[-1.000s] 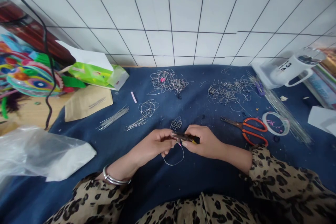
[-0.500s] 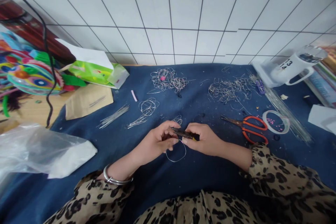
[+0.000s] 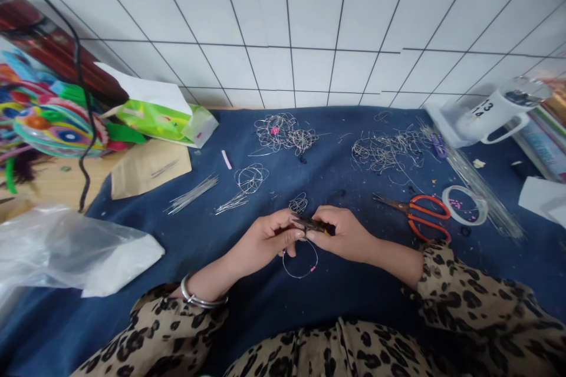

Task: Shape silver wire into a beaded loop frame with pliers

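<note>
Between my two hands is a thin wire loop (image 3: pixel 295 277) that hangs down in a ring, with small pink beads (image 3: pixel 313 268) low on its right side. My left hand (image 3: pixel 269 237) pinches the loop's upper part between thumb and fingers. Closed around the handles of dark pliers (image 3: pixel 309 223), my right hand (image 3: pixel 342 232) keeps their jaws at the top of the loop, close to my left fingertips. Fingers hide the exact spot where jaws and wire meet. Just beyond the hands lies a small coil of wire (image 3: pixel 298 202).
Orange-handled scissors (image 3: pixel 427 218) lie to the right, beside a clear ring-shaped dish (image 3: pixel 465 206) of pink beads. Tangled wire heaps (image 3: pixel 384 150) spread farther back. Straight wire pieces (image 3: pixel 193 194) and a plastic bag (image 3: pixel 119 262) are on the left. A white mug (image 3: pixel 499 112) stands back right.
The wire loop has turned and shifted slightly right, and its pink beads now show low on the right. My left fingers have moved a little; the pliers stay at the loop's top.
</note>
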`<action>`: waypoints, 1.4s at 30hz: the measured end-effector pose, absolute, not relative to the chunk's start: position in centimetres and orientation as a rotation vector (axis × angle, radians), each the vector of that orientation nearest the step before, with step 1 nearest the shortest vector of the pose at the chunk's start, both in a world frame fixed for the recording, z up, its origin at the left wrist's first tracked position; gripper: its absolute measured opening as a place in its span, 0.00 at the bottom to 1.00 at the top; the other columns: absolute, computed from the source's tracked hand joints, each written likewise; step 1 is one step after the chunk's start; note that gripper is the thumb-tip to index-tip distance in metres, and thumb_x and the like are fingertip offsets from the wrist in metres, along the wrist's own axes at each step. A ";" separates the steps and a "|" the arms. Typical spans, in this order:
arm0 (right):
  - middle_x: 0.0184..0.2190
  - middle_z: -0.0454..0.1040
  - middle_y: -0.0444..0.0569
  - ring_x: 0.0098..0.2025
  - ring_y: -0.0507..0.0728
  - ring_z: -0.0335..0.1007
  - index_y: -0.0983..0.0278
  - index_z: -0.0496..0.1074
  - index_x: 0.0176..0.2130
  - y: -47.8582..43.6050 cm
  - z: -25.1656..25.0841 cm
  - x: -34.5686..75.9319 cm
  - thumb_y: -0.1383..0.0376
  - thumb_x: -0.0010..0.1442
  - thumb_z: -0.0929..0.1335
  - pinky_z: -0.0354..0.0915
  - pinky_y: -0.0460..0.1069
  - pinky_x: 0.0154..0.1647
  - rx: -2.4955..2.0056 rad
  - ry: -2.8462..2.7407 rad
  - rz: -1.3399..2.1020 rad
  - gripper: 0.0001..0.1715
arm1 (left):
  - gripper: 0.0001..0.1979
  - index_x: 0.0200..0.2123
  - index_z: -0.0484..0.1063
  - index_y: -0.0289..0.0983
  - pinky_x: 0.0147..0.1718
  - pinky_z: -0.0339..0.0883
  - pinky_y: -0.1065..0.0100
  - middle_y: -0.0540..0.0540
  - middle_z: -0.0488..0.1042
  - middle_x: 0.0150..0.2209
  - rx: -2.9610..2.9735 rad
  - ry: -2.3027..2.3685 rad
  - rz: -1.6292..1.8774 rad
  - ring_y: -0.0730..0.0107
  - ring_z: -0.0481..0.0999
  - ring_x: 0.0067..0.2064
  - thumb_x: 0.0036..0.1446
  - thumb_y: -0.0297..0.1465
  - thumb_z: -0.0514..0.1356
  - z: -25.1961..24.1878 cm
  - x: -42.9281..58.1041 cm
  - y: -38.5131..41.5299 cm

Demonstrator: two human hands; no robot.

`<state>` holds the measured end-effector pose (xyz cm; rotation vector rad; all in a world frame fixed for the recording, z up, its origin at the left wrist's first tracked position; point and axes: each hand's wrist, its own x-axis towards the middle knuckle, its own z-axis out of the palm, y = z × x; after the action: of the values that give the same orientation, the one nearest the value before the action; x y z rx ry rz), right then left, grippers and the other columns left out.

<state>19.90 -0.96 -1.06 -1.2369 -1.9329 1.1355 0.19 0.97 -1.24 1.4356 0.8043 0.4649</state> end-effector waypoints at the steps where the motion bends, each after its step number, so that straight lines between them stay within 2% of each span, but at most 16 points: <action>1: 0.24 0.63 0.41 0.26 0.48 0.60 0.66 0.67 0.28 -1.0 -1.1 19.9 0.66 0.52 0.66 0.57 0.44 0.28 -1.236 -1.932 1.127 0.04 | 0.06 0.34 0.66 0.33 0.22 0.61 0.75 0.52 0.66 0.25 1.428 0.801 0.467 0.77 0.70 0.25 0.58 0.32 0.54 -1.3 0.2 1.0; 9: 0.26 0.66 0.44 0.28 0.48 0.61 0.66 0.69 0.32 -0.8 -0.4 20.3 0.65 0.55 0.65 0.59 0.44 0.30 -1.208 -2.006 1.082 0.07 | 0.06 0.35 0.66 0.33 0.28 0.65 0.72 0.51 0.68 0.28 1.437 0.818 0.533 0.76 0.71 0.27 0.59 0.30 0.54 -1.2 0.1 1.1; 16: 0.33 0.68 0.48 0.37 0.53 0.63 0.66 0.70 0.39 -0.3 1.6 23.1 0.63 0.56 0.64 0.59 0.48 0.40 -1.230 -2.312 0.776 0.11 | 0.06 0.34 0.66 0.34 0.29 0.63 0.72 0.52 0.68 0.25 1.453 0.917 0.581 0.76 0.70 0.26 0.58 0.31 0.54 -0.8 -0.1 1.6; 23: 0.31 0.68 0.47 0.37 0.54 0.63 0.63 0.70 0.36 -0.6 2.0 23.5 0.63 0.56 0.63 0.57 0.50 0.40 -1.387 -2.603 0.579 0.09 | 0.05 0.34 0.65 0.35 0.28 0.63 0.73 0.52 0.66 0.28 1.399 0.946 0.596 0.77 0.69 0.27 0.58 0.31 0.55 -1.3 -0.1 1.8; 34: 0.30 0.68 0.48 0.35 0.56 0.62 0.63 0.70 0.35 -1.6 1.8 22.2 0.61 0.58 0.61 0.55 0.51 0.37 -1.470 -2.742 0.428 0.11 | 0.07 0.32 0.65 0.34 0.28 0.63 0.73 0.52 0.66 0.25 1.360 0.950 0.568 0.77 0.68 0.25 0.57 0.33 0.55 -1.3 -0.1 1.7; 42: 0.30 0.68 0.47 0.34 0.53 0.62 0.64 0.69 0.35 -1.3 0.2 21.7 0.61 0.56 0.63 0.57 0.48 0.38 -1.427 -2.463 0.639 0.09 | 0.08 0.31 0.65 0.34 0.26 0.62 0.73 0.53 0.67 0.22 1.240 0.919 0.553 0.78 0.67 0.24 0.56 0.33 0.56 -1.4 -0.1 1.8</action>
<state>21.75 -1.35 0.19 -1.4273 -2.4632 0.6392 -0.08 1.77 -1.37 1.2399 0.9191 0.5535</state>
